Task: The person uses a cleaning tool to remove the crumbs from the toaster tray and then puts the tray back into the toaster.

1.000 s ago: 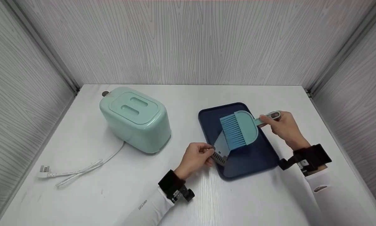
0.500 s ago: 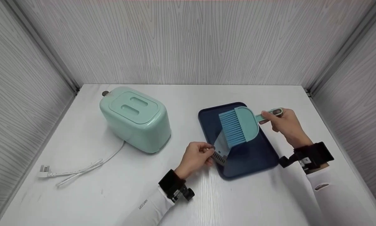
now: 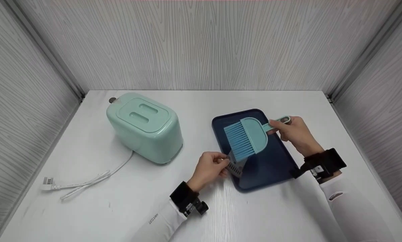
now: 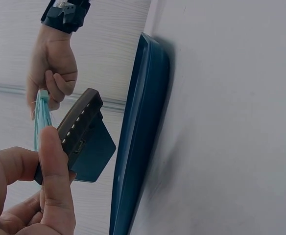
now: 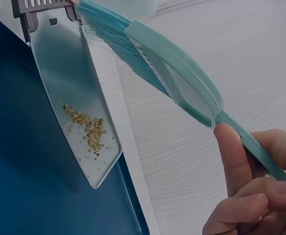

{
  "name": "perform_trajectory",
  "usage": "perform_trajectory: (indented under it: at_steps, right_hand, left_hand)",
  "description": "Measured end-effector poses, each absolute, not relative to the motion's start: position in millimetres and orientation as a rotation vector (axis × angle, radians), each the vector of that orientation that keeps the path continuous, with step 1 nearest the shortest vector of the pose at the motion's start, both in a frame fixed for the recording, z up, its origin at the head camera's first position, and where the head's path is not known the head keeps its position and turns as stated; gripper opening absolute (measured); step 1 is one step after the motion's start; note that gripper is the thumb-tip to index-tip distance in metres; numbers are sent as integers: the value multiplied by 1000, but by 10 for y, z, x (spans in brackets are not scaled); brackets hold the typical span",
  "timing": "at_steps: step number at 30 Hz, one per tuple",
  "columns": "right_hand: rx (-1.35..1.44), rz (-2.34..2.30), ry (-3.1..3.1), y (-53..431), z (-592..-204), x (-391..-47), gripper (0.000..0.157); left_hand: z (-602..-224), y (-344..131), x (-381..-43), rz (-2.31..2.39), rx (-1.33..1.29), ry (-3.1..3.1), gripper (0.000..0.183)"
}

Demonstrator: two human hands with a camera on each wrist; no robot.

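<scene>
My left hand (image 3: 209, 169) pinches the dark slotted end of a metal toaster crumb tray (image 3: 235, 169) between thumb and fingers. The sheet is tilted over a dark blue tray (image 3: 271, 164). In the right wrist view, a small heap of yellowish crumbs (image 5: 90, 128) lies on the metal towards its far end. My right hand (image 3: 298, 136) grips the handle of a mint-green brush (image 3: 257, 134). Its blue bristles (image 5: 113, 36) are near the slotted end and hide part of the crumb tray in the head view. Whether they touch the metal, I cannot tell.
A mint-green toaster (image 3: 147, 127) with a lid on top stands on the white table (image 3: 120, 208) at the left. Its white cord (image 3: 96, 179) and plug (image 3: 48, 184) lie in front. Woodgrain panels (image 3: 201, 43) enclose the back and sides.
My right hand first lifted the brush slightly, then brought it left, so its bristles now lie nearer the slotted end of the crumb tray. My left hand has stayed in place.
</scene>
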State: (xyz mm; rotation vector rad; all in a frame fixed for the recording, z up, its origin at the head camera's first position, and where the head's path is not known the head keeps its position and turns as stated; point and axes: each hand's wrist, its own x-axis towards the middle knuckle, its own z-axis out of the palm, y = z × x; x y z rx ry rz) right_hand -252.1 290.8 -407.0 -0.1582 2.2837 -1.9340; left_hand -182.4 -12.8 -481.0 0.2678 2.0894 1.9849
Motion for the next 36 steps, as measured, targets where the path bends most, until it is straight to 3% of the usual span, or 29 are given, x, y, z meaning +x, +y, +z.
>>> perform_trajectory:
  at_steps: [20,36]
  right_hand:
    - [-9,-1764,2337,2965,-4129,-2533,33]
    - [7,-1680,2474,3110,-4123,-2552,45]
  left_hand:
    - [-4780,-85,-1830,1979,291,2094,23]
    - [-4779,-83,-1815,1944,333,2158,23]
